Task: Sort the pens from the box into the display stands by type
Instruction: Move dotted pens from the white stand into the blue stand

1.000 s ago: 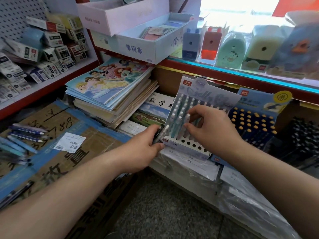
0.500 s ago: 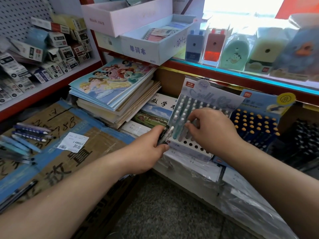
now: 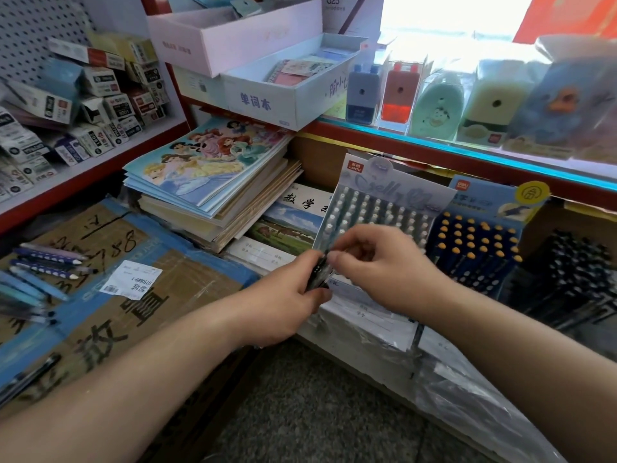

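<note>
**Stationery shelf, low corner: slim pens want a fingertip pinch**

A small bundle of dark-barrelled pens (image 3: 319, 274) stands up out of the left hand (image 3: 283, 300), whose fingers are curled round it. The right hand (image 3: 384, 265) meets it there. Its thumb and forefinger are closed on the upper end of what looks like one pen of the bundle, so the two hands touch. The barrels are too blurred to tell which pen it is.

These pens should be light, stiff and smooth, so probably a little slippery. A pinch near the cap end seems best, because it leaves the tip free to drop into a hole. Clips may snag on neighbouring pens when one is drawn out.

Just beyond the hands leans a pale-blue display stand (image 3: 397, 192) of white-capped pens, its nearest rows hidden behind the right hand. It looks like thin card, so a hard push could shift it. Right of the right hand is a dark-blue display stand (image 3: 480, 198) of yellow-capped pens, with black pens (image 3: 577, 269) further right. Left of the left arm lies a taped cardboard box (image 3: 187, 295) with loose pens (image 3: 50, 262) on top. A stack of notebooks (image 3: 200, 175) sits beyond it.
</note>
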Demonstrator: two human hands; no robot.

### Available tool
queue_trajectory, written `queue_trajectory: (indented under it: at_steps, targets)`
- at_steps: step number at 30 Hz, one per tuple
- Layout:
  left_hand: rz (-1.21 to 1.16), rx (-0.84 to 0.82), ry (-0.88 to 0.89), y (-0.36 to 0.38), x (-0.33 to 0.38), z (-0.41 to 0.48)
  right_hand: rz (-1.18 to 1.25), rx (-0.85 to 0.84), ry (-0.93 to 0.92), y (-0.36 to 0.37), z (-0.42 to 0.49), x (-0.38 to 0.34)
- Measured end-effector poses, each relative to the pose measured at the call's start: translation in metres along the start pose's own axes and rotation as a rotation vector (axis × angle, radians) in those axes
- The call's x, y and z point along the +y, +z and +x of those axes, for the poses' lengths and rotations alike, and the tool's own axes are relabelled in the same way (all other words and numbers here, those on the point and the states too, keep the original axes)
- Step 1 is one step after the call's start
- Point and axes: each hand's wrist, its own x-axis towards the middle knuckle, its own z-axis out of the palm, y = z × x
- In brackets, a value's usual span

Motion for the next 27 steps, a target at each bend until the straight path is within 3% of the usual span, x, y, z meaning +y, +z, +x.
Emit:
queue_trajectory:
  at_steps: [6,10,13,19,27]
  targets:
    - [-0.026,-0.032,0.034,0.009,0.008,0.002,0.305,-0.071,0.197,-0.007,-0.007,0.007]
    - [0.021,-0.028,0.011,0.004,0.003,0.005,0.392,0.053,0.261,-0.035,-0.004,0.012]
    - [0.041,0.042,-0.021,-0.001,0.0,0.004,0.261,0.178,0.203,-0.058,-0.006,0.016]
    - [0.047,0.069,-0.07,-0.002,-0.001,0.007,-0.322,0.244,0.006,-0.049,-0.004,0.029]
    - [0.062,0.038,-0.103,-0.002,-0.004,0.006,-0.393,0.314,-0.046,-0.032,0.01,0.03]
